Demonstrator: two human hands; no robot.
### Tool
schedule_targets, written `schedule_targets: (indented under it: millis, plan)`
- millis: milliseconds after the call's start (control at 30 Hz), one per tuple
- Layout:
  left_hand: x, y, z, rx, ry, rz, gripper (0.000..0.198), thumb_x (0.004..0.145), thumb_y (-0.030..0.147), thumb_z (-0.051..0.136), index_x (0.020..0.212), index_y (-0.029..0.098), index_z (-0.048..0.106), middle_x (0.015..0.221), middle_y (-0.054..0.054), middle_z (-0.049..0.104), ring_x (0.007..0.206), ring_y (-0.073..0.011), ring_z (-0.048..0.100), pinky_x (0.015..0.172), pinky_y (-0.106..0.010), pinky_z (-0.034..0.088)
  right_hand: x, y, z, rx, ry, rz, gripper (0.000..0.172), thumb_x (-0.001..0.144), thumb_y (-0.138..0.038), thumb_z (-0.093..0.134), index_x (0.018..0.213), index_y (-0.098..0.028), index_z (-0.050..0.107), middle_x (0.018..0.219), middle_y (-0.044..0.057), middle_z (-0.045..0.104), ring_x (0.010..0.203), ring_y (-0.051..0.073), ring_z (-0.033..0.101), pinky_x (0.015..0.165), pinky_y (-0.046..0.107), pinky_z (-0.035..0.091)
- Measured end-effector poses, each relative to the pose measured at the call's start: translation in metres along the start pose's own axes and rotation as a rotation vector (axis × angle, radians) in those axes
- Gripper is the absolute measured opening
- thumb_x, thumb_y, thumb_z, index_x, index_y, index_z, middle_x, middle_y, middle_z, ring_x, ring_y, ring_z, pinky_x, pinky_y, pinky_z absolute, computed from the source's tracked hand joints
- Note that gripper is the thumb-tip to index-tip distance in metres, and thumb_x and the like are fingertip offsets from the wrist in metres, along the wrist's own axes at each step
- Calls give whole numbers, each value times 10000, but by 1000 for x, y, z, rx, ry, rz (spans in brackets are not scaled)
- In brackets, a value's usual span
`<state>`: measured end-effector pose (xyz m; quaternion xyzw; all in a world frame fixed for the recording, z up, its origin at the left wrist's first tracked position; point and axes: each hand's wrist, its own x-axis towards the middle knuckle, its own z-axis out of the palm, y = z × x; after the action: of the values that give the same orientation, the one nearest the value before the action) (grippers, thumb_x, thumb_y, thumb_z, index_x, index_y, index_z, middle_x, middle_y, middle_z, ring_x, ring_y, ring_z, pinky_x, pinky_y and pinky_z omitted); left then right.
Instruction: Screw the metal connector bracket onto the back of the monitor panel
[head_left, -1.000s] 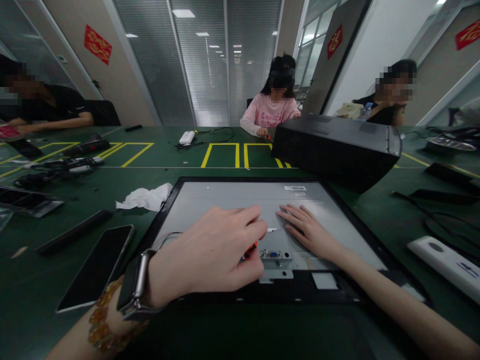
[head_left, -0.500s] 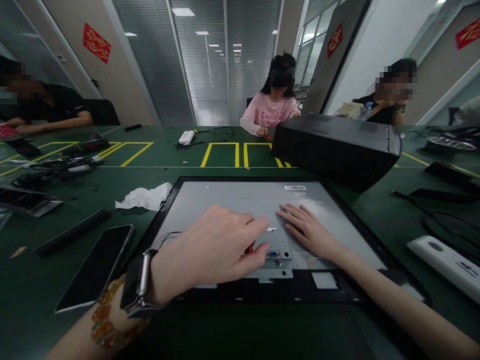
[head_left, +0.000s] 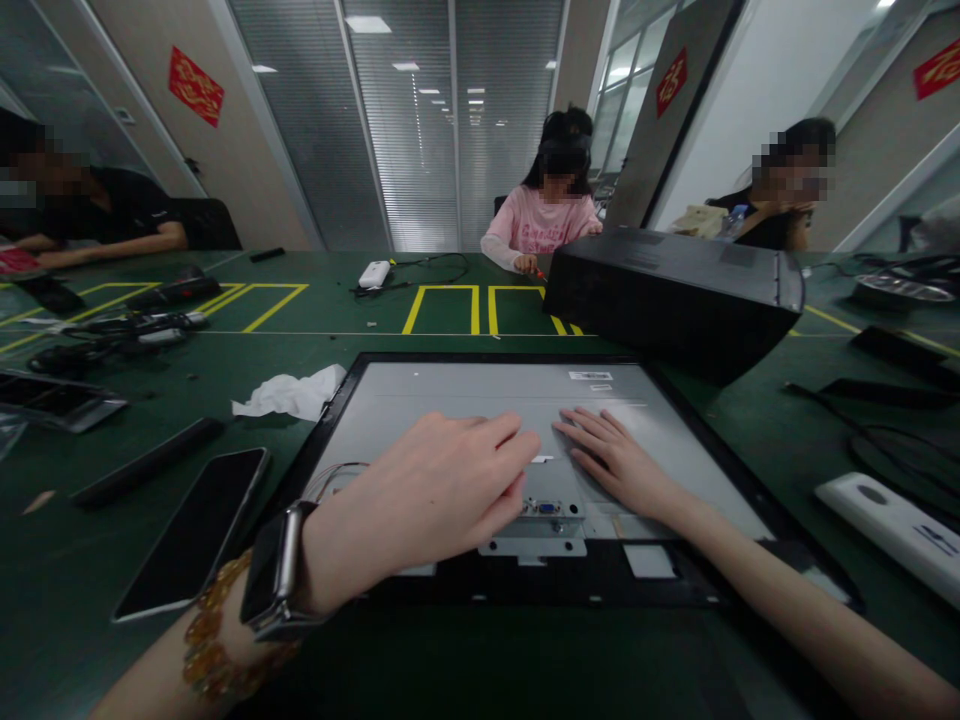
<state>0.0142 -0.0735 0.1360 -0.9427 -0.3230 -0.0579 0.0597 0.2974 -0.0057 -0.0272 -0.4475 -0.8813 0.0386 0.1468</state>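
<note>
The back of a flat display panel, grey metal in a black frame, lies face down before me. My left hand, wearing a watch and a bead bracelet, is closed above its lower middle. Half a second ago a red-handled tool showed between thumb and fingers; now the hand hides it. Partly beneath that hand is a metal bracket with a blue video port. My right hand rests on the panel's right half, fingers stretched out, holding nothing.
A phone, a black bar and crumpled tissue lie left of the panel. A large black casing stands behind it, near a person in pink. A white device and cables are at right.
My left hand has turned slightly, with thumb and fingertips drawing in, so the red part no longer shows and more of the bracket does. My right hand stays in place.
</note>
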Motion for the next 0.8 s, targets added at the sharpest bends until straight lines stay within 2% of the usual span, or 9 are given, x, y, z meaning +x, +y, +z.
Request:
schedule_targets:
  millis: [200,367,467,600,800]
  plan:
    - [1,-2,6,47,44,15,183,934,359,542,948,178,515,751,11,629,582,-145,573,461,-265,269,0,0,0,-11,-10,-6,439,981,-363,352,1404,-265,419,1477,66,426,1379,253,342,1118,566,254]
    - [3,-2,6,115,12,-13,362,958,506,443,803,186,509,551,20,580,447,-151,527,436,-276,183,0,0,0,-2,-2,-8,439,977,-364,366,1405,-284,414,1478,56,426,1378,254,345,1121,561,255]
    - [3,-1,4,102,1,-24,320,981,436,417,803,187,508,565,20,583,452,-146,520,441,-277,179,0,0,0,6,5,-5,437,973,-360,375,1400,-283,426,1472,56,435,1375,257,349,1122,557,254]
    - [0,1,1,6,2,5,90,932,223,441,880,189,506,760,12,612,545,-130,525,465,-267,247,1,0,1,13,11,-4,440,969,-357,376,1400,-283,429,1464,60,446,1373,257,354,1118,559,257]
    - [-2,8,-10,-159,-73,38,56,818,175,467,864,192,495,867,1,578,602,-127,499,516,-268,334,1,1,2,8,7,-13,446,973,-359,368,1413,-297,408,1474,62,432,1371,261,358,1109,568,264]
